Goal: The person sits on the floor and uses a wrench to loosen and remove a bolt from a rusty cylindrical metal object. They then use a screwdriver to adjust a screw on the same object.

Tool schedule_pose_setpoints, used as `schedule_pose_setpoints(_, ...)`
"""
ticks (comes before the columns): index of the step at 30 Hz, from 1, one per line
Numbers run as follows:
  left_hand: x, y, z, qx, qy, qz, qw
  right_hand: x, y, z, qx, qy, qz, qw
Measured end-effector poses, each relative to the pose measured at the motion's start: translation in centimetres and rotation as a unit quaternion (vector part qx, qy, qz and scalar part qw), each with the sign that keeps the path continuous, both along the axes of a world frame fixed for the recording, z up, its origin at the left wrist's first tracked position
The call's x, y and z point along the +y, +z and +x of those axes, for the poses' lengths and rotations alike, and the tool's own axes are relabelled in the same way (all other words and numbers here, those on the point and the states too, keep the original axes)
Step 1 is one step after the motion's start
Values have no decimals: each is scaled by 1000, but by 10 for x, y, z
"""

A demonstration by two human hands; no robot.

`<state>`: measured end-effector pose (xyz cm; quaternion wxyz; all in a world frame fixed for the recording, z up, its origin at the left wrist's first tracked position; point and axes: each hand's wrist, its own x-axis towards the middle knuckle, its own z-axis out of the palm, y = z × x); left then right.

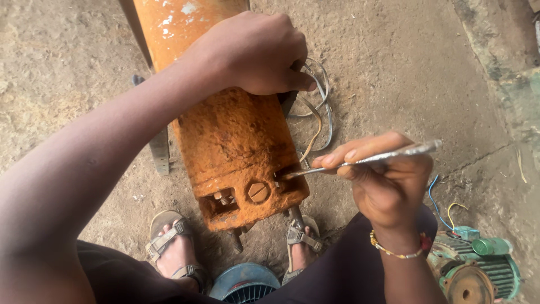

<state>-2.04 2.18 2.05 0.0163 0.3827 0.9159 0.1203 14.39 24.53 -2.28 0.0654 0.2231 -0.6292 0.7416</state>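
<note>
Near edge: blue fan cover (244,286) at bottom centre, between two sandalled feet (174,247); green motor (478,270) at bottom right, blue and yellow wires (441,208) trailing from it.
Right hand (388,186): fingers closed in a pinch on a thin metal tool (365,160), bead bracelet (396,250) at wrist.
Tool axis: nearly level, running right to left; free end far right, tip left, touching a slot in the near end of the rusty orange motor body (236,146).
Key relation: slot just left of the right fingertips; right hand nearer to it than left.
Motor body: on the dirt floor (405,67), long axis near to far, leaning slightly left toward the far end; slotted screw head (258,192) and open recess on near face, bolts projecting below.
Left hand (253,53): farther up, fingers curled over the top right of the casing, gripping it.
Loose wires (318,107): grey and tan loops right of casing, just beside left fingertips.
Far: casing runs on out of view, paint flaked white.
</note>
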Motion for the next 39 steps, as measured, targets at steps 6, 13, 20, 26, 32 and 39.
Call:
schedule_pose_setpoints(6,1,2,1,-4,2,14,1000,-13,22,-1,7,-34,69,997)
schedule_pose_setpoints(13,7,11,4,-58,32,-56,996,-63,78,10,73,-66,322,941)
schedule_pose_setpoints(20,8,11,5,-42,24,-77,996,-39,71,6,169,-30,372,912)
schedule_pose_setpoints(26,6,8,4,-54,38,-52,997,3,57,-19,106,2,5,994)
schedule_pose_setpoints(32,6,10,2,-48,27,-36,998,10,7,0,-64,-3,-118,991)
schedule_pose_setpoints(39,5,6,0,-26,14,-32,999,-2,-22,2,-90,14,-145,985)
